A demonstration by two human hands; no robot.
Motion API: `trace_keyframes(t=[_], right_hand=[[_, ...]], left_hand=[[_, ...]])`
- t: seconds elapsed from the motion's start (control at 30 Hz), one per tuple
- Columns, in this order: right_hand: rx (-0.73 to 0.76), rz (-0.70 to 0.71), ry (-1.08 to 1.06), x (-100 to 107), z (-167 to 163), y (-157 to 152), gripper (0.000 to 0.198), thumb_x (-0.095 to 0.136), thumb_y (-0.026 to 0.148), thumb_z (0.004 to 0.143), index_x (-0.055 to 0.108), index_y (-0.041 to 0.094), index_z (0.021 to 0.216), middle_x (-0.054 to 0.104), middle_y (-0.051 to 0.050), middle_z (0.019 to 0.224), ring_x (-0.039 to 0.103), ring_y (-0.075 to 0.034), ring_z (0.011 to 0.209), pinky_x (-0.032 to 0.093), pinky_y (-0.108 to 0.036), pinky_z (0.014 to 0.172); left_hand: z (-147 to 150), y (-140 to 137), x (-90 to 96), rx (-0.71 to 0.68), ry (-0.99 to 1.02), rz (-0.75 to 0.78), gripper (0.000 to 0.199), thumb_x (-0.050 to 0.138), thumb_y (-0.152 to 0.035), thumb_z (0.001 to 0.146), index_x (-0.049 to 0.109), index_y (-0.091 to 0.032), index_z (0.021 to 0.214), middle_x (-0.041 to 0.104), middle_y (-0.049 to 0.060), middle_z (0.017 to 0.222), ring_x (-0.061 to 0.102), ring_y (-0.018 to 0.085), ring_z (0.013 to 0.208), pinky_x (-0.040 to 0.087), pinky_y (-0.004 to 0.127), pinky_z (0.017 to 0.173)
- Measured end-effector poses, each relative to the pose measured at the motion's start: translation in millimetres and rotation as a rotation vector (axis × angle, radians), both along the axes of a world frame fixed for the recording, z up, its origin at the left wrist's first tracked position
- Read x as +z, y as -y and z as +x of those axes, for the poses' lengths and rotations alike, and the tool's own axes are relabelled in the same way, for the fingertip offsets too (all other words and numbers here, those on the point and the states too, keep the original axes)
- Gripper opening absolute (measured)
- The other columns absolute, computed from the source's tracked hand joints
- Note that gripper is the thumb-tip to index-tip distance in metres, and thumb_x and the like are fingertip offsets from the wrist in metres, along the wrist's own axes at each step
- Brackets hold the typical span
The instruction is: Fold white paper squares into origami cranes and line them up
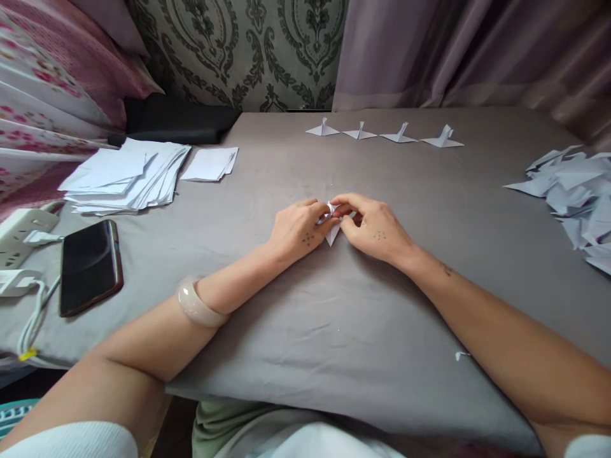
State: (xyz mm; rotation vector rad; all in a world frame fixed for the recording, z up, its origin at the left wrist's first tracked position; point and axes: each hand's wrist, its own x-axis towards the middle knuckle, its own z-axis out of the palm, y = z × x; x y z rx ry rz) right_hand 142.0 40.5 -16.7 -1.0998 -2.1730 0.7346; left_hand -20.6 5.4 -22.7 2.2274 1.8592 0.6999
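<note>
Between my two hands, at the middle of the table, is a small piece of folded white paper [333, 235]. Its pointed lower end faces me, and part of it is covered by my fingers. My left hand [300, 230] pinches the paper from the left, thumb and fingers closed on it. From the right, my right hand [375, 226] grips the same paper with thumb and forefinger near its upper end. Farther back stand several folded paper figures in a row, among them a paper crane [443, 137] with wings spread.
Stacked white paper sheets [128, 178] and a smaller pile of paper squares [210, 164] lie at the left. A phone [90, 267] rests beside a power strip [26, 232] with cables. Folded paper pieces [580, 194] are heaped at the right. A paper scrap [461, 355] lies near my right forearm.
</note>
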Motion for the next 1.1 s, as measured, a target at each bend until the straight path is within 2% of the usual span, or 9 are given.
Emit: trace_keyframes(t=[0.1, 0.17, 0.23, 0.33, 0.47, 0.67, 0.83, 1.0, 1.1], right_hand=[[-0.048, 0.124, -0.070, 1.0, 0.5, 0.8, 0.039, 0.048, 0.010, 0.077, 0.062, 0.024, 0.111, 0.071, -0.004, 0.103, 0.064, -0.020, 0.098, 0.049, -0.035, 0.084], [-0.169, 0.093, -0.227, 1.3, 0.3, -1.0, 0.036, 0.051, 0.013, 0.078, 0.060, 0.022, 0.111, 0.069, -0.006, 0.106, 0.063, -0.020, 0.098, 0.049, -0.035, 0.085], [-0.252, -0.089, -0.377, 2.0, -0.4, -3.1, 0.030, 0.058, 0.022, 0.078, 0.060, 0.019, 0.107, 0.068, -0.008, 0.104, 0.064, -0.019, 0.095, 0.051, -0.035, 0.082], [-0.183, -0.508, -0.506, 4.0, -2.7, -3.3, 0.031, 0.067, 0.039, 0.076, 0.064, 0.018, 0.098, 0.069, -0.010, 0.103, 0.063, -0.020, 0.097, 0.052, -0.033, 0.078], [-0.104, -0.701, -0.598, 5.8, -6.1, 1.2, 0.035, 0.073, 0.045, 0.071, 0.067, 0.018, 0.091, 0.069, -0.009, 0.103, 0.064, -0.019, 0.094, 0.052, -0.030, 0.076], [-0.147, -0.637, -0.535, 9.5, -3.8, 0.9, 0.031, 0.072, 0.045, 0.071, 0.066, 0.017, 0.085, 0.071, -0.005, 0.086, 0.064, -0.015, 0.076, 0.052, -0.027, 0.064], [-0.136, -0.540, -0.362, 6.2, 0.6, -2.4, 0.023, 0.068, 0.037, 0.075, 0.067, 0.017, 0.087, 0.071, -0.004, 0.077, 0.063, -0.014, 0.067, 0.048, -0.026, 0.059], [-0.173, -0.370, -0.121, -2.2, 1.0, -1.3, 0.023, 0.063, 0.028, 0.077, 0.064, 0.019, 0.099, 0.071, -0.003, 0.076, 0.065, -0.016, 0.070, 0.049, -0.031, 0.070], [-0.193, -0.220, -0.009, -4.1, -0.8, 1.0, 0.019, 0.061, 0.024, 0.077, 0.065, 0.019, 0.095, 0.070, -0.004, 0.082, 0.063, -0.016, 0.071, 0.048, -0.032, 0.072]], left_hand=[[1.0, -3.5, 1.0, 0.049, 0.139, 0.001, 0.027, 0.053, -0.037, 0.087, 0.071, -0.019, 0.079, 0.067, 0.004, 0.074, 0.055, 0.014, 0.064, 0.035, 0.025, 0.057], [0.0, -5.5, 1.9, 0.092, 0.406, -0.031, 0.027, 0.056, -0.039, 0.085, 0.070, -0.017, 0.077, 0.064, 0.003, 0.066, 0.053, 0.013, 0.061, 0.036, 0.025, 0.056], [-1.1, -7.3, 2.8, 0.135, 0.779, -0.104, 0.026, 0.062, -0.041, 0.081, 0.070, -0.016, 0.080, 0.064, 0.002, 0.066, 0.053, 0.012, 0.060, 0.039, 0.023, 0.055], [-0.2, -8.5, 3.4, 0.154, 1.228, -0.234, 0.025, 0.071, -0.039, 0.073, 0.066, -0.017, 0.084, 0.065, 0.001, 0.075, 0.057, 0.010, 0.063, 0.044, 0.022, 0.059], [4.9, -6.2, 3.3, 0.164, 1.416, -0.309, 0.025, 0.074, -0.035, 0.070, 0.061, -0.017, 0.083, 0.065, 0.001, 0.079, 0.060, 0.010, 0.069, 0.049, 0.024, 0.068], [0.7, -2.7, 7.2, 0.039, 1.270, -0.442, 0.042, 0.060, -0.057, 0.080, 0.064, -0.015, 0.078, 0.065, 0.007, 0.080, 0.061, 0.015, 0.074, 0.048, 0.026, 0.063], [-6.3, -1.8, 5.8, 0.108, 0.903, -0.392, 0.026, 0.065, -0.041, 0.077, 0.069, -0.015, 0.073, 0.066, 0.006, 0.082, 0.058, 0.015, 0.072, 0.047, 0.028, 0.066], [-5.2, 1.9, 3.5, 0.118, 0.451, -0.222, 0.019, 0.060, -0.032, 0.078, 0.068, -0.017, 0.070, 0.060, 0.009, 0.103, 0.052, 0.024, 0.103, 0.045, 0.039, 0.089], [-4.5, 2.7, 3.9, 0.129, 0.363, -0.221, 0.016, 0.061, -0.030, 0.079, 0.068, -0.017, 0.072, 0.058, 0.009, 0.103, 0.047, 0.025, 0.108, 0.041, 0.042, 0.096]])
